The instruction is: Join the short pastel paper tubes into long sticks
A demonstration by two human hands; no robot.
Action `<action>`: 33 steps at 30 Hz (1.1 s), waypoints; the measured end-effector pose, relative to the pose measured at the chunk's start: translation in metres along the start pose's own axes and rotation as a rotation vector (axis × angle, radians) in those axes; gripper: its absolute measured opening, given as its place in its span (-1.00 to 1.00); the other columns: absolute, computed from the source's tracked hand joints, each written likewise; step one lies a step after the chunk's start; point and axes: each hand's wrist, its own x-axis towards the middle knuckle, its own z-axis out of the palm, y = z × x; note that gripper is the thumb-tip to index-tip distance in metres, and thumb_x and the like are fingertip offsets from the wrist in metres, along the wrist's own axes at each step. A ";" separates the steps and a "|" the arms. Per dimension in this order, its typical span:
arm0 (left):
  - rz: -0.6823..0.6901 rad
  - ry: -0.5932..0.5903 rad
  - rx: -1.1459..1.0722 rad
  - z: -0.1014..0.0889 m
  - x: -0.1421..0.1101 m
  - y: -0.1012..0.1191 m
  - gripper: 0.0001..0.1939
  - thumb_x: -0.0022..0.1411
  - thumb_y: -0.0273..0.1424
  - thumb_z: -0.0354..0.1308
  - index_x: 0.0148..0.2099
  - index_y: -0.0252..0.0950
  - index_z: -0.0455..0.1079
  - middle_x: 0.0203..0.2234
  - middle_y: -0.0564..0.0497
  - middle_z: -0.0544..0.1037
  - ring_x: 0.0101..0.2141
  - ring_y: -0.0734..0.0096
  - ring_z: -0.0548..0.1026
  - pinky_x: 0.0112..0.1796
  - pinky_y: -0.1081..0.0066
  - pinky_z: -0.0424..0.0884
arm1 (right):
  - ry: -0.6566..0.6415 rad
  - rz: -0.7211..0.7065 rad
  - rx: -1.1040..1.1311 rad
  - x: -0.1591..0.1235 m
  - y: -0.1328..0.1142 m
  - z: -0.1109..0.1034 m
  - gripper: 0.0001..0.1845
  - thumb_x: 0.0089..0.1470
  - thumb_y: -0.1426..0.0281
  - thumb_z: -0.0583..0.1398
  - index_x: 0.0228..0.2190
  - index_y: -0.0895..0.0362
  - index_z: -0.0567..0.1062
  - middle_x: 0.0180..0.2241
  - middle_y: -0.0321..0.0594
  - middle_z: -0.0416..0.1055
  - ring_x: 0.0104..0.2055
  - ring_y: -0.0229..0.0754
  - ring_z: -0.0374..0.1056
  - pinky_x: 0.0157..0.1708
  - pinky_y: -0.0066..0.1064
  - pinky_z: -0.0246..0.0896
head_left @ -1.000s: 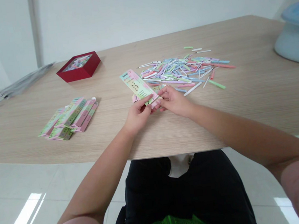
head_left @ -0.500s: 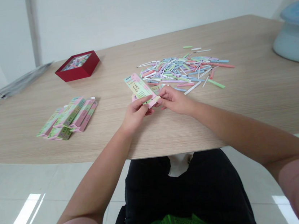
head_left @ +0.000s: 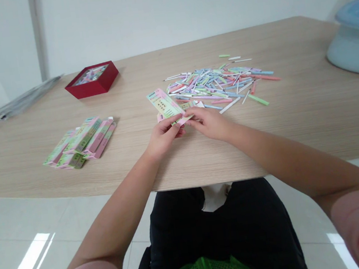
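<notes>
Basically, left hand (head_left: 164, 137) and right hand (head_left: 210, 123) pinch the lower end of a printed carton (head_left: 164, 104), near tabletop's (head_left: 215, 160) front edge; pen pile (head_left: 212, 82) just beyond, red box (head_left: 94, 83) by far-left edge.

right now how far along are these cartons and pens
Looks done: the pile of pink-and-green cartons, already box-shaped. In hand: one carton, left hand and right hand at its near end. Apparently left: the carton beneath it and the loose pens; whether the pile is filled, I can't tell.
</notes>
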 end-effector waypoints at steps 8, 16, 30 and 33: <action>-0.056 -0.046 -0.173 -0.005 -0.001 0.004 -0.42 0.17 -0.38 0.19 0.24 -0.36 0.49 -0.28 -0.10 0.65 -0.34 0.36 0.63 -0.25 0.35 0.53 | 0.049 -0.187 -0.095 0.002 0.001 0.001 -0.78 0.36 0.38 0.17 0.01 0.01 0.50 0.21 -0.04 0.46 0.35 0.04 0.30 0.35 0.15 0.17; 0.005 -0.156 -0.207 -0.009 0.002 -0.001 -0.18 0.37 -0.09 0.21 0.55 0.06 -0.01 -0.11 -0.04 0.67 -0.38 0.43 0.63 -0.29 0.39 0.54 | 0.032 -0.230 -0.178 0.002 -0.009 -0.004 -0.70 0.42 0.37 0.06 0.09 0.05 0.48 0.25 0.01 0.40 0.36 0.06 0.27 0.37 0.11 0.19; 0.098 -0.128 0.011 -0.002 -0.007 0.004 -0.40 0.30 -0.07 0.34 0.28 -0.22 0.46 -0.07 -0.19 0.69 -0.24 0.24 0.70 -0.19 0.31 0.57 | 0.037 -0.245 -0.087 0.006 -0.007 -0.007 -0.75 0.40 0.40 0.09 -0.04 -0.03 0.54 0.05 -0.12 0.52 0.19 -0.02 0.39 0.24 0.05 0.31; 0.116 -0.110 0.068 0.001 -0.007 0.004 -0.42 0.27 -0.08 0.37 0.24 -0.24 0.49 -0.10 -0.17 0.70 -0.27 0.28 0.70 -0.21 0.35 0.57 | 0.030 -0.265 -0.057 0.007 -0.003 -0.008 -0.78 0.38 0.40 0.13 -0.06 -0.03 0.56 0.00 -0.14 0.53 0.15 -0.02 0.41 0.20 0.01 0.34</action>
